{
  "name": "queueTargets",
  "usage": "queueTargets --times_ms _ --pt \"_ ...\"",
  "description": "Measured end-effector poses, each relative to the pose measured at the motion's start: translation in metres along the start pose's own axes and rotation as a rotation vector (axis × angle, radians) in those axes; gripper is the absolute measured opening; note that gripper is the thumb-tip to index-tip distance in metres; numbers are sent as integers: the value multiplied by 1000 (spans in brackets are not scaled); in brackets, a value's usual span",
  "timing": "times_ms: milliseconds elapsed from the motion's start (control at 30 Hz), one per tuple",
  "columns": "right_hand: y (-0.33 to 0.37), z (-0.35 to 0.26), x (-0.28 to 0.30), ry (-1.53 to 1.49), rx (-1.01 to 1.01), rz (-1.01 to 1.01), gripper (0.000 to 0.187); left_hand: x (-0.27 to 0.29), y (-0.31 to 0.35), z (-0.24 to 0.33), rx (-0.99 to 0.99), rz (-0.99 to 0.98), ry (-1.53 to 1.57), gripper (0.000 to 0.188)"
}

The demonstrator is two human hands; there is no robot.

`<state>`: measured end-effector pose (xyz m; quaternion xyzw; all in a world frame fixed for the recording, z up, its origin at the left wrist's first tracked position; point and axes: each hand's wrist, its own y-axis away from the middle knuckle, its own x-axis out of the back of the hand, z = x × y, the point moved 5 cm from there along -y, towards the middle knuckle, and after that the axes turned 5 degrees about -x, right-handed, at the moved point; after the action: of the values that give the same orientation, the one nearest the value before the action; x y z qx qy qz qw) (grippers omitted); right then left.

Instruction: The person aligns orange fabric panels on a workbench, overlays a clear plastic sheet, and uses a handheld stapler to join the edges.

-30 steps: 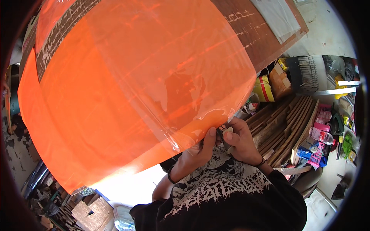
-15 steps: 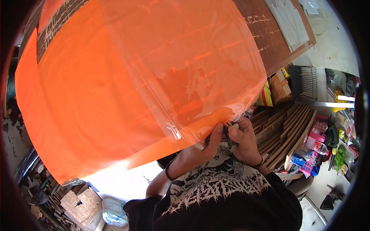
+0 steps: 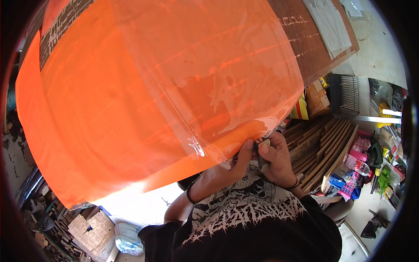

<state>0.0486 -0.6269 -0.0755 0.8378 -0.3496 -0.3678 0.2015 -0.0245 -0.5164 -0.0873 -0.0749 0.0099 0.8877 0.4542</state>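
A large orange sheet point(image 3: 96, 109) spreads over the work surface, and its near edge hangs toward my body. Clear plastic film point(image 3: 205, 83) overlies its right part, wrinkled and shiny near the edge. At that near edge my left hand point(image 3: 238, 166) is closed, thumb raised beside the film; what its fingers hold is hidden. Close against it, my right hand point(image 3: 278, 159) grips a small dark object point(image 3: 262, 160) between thumb and fingers. Its kind cannot be made out. The two hands nearly touch beneath a raised orange fold point(image 3: 244, 133).
The brown tabletop point(image 3: 305, 43) shows at the far right, with a pale sheet point(image 3: 327, 26) on it. Curved wooden strips point(image 3: 325, 148) are stacked to the right, beside a pink basket point(image 3: 349, 185). At lower left lie a wooden block point(image 3: 92, 231) and a plastic-wrapped bundle point(image 3: 128, 239).
The hands and the dark object stay almost in place. Only a very slight shift of the view shows over the sheet.
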Motion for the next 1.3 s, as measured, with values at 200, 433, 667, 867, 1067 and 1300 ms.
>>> queueTargets --times_ms 200,433,667,867,1067,1300 --pt "0 0 1 -16 -15 -5 43 1 2 -3 -2 -7 -31 17" --pt "-2 -4 -2 8 -3 -15 41 1 3 -7 45 1 -13 18" --pt "-2 -7 -4 53 37 -22 38 2 7 -5 -105 -10 -171 19" --pt "-4 -6 -5 72 55 -14 35 0 8 -11 -38 -88 -131 18" --pt "-7 -1 1 23 40 -66 49 -5 9 -7 285 -92 326 21" --pt "-18 -22 46 -12 303 171 67 -2 7 -9 185 -106 317 24"
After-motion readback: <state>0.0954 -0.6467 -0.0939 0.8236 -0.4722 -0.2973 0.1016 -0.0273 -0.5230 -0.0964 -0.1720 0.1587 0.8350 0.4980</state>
